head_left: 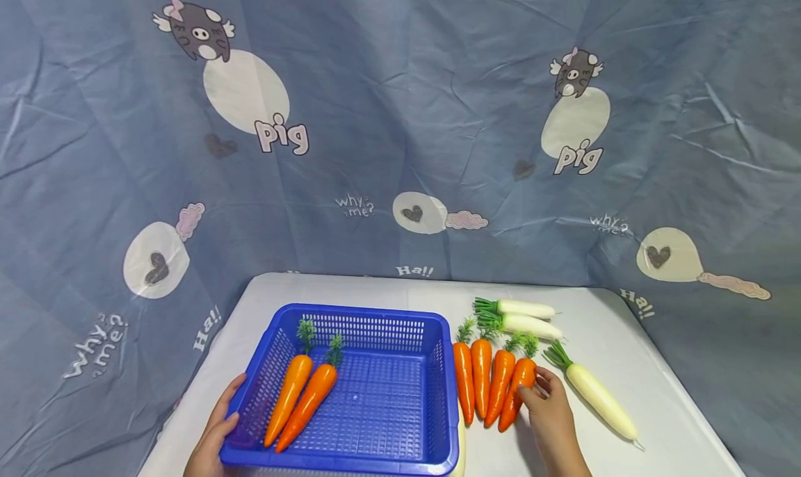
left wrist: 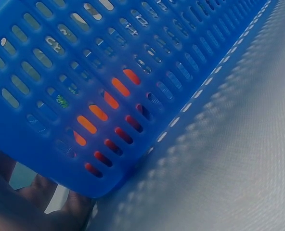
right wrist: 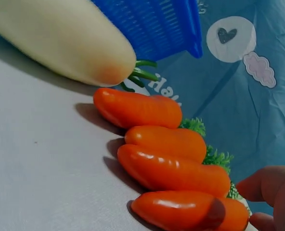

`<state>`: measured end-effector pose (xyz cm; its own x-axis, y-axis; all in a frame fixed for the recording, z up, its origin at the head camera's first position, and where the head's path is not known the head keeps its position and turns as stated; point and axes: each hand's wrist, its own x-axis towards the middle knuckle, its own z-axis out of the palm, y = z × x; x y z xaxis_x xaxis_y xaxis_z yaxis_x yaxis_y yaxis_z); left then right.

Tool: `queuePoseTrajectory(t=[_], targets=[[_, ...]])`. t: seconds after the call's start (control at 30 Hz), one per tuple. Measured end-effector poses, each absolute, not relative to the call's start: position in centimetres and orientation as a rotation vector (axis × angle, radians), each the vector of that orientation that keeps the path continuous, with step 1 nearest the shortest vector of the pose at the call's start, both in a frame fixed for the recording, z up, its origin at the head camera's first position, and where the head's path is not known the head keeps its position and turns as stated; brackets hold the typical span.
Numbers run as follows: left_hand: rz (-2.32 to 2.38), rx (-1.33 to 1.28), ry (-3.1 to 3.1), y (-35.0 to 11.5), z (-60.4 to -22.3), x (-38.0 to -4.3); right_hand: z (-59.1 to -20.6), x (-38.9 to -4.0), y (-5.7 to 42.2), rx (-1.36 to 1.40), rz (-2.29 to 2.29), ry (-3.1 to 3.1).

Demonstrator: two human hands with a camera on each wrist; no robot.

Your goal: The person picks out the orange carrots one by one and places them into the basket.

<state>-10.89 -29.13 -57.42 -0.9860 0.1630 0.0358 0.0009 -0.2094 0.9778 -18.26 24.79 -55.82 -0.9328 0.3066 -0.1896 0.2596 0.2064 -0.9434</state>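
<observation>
My left hand [head_left: 215,428] grips the left rim of a blue slotted plastic basket [head_left: 443,393], its fingers at the rim also in the left wrist view. Two orange carrots [head_left: 293,393] with green tops lie inside at the basket's left. Right of the basket, several carrots [head_left: 480,376] lie side by side. At the end of that row, my right hand [head_left: 551,407] pinches the rightmost carrot [head_left: 516,393] near its leafy end, thumb and fingertips on either side. The right wrist view shows this carrot [right wrist: 181,209] lying on the white table, tip pointing away from the hand.
Two white radishes [head_left: 528,317] lie behind the carrot row, and another radish [head_left: 601,400] lies slanted right of my right hand. One more radish [right wrist: 60,38] lies along the basket's right side. A blue-grey printed cloth [head_left: 400,115] hangs behind the white table [head_left: 682,393].
</observation>
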Motion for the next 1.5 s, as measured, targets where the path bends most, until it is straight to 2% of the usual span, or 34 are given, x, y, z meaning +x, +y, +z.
queuePoseTrajectory(t=[0.63, 1.13, 1.5], targets=[[2.450, 0.437, 1.750, -29.5, -57.7, -11.3, -56.4, -19.2, 25.3, -0.531, 1.673, -2.555], [2.427, 0.366, 1.866, -29.2, -57.9, -11.3, -56.5, -19.5, 25.2, -0.489, 1.370, -2.686], [2.419, 0.355, 1.873, -29.3, -58.0, -11.2, -56.0, -19.6, 25.1, -0.651, 1.431, -2.644]])
